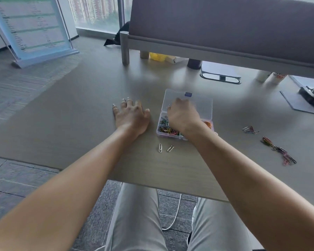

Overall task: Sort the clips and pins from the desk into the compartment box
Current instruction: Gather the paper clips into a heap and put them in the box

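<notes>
Right hand [182, 115] hovers over compartment box [160, 130], fingers curled.

Clear glossy plastic box [203, 105] (matt desk [80, 115])

Lighting: soft, even daylight, admitted through the window [96, 13] at upper left. Shadows: faint, diffuse. Glare: pale smeared sheen was seen on the desk [80, 105] beyond the box [205, 105]. Focus: centre fairly sharp; small clips [277, 149] were rendered soft. Distortion: wide-angle bending was noted at the edges.
</notes>
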A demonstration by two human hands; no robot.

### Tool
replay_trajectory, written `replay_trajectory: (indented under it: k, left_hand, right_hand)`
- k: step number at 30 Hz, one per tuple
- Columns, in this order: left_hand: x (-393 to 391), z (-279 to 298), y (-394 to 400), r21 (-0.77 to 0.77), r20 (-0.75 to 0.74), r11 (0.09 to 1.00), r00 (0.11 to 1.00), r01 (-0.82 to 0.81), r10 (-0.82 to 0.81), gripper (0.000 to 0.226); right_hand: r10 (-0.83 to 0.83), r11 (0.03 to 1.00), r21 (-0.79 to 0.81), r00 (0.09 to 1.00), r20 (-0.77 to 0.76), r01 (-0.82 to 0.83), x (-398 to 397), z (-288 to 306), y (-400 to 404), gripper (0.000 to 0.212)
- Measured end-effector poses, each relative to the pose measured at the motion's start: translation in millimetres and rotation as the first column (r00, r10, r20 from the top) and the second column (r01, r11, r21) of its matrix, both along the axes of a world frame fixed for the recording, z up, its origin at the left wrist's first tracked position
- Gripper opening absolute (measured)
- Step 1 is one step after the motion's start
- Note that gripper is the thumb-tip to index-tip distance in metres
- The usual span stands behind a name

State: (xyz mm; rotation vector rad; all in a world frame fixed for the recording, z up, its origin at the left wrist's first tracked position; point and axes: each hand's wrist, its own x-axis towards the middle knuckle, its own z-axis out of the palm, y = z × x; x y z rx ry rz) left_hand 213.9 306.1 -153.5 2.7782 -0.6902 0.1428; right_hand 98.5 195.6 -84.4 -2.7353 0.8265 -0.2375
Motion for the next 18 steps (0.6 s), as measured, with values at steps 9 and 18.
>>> replay_trajectory:
  k: [9, 18]
  left_hand:
    - [-2.5, 1.1, 2.2, -0.009, -0.002, 1.0, 1.0, 0.008, -0.008, 0.059]
    - [-4.7, 3.5, 2.4, -0.02, -0.005, 1.0, 1.0, 0.002, -0.002, 0.06]
  right_hand:
    - [-0.073, 0.996, -0.051, 0.997, 0.03, 0.074, -5.4, -5.5, 9.5, 0.025]
    - [-0.131, 0.984, 0.164, 0.926, 0.355, 0.076, 9.1, 6.9, -19.1, 0.032]
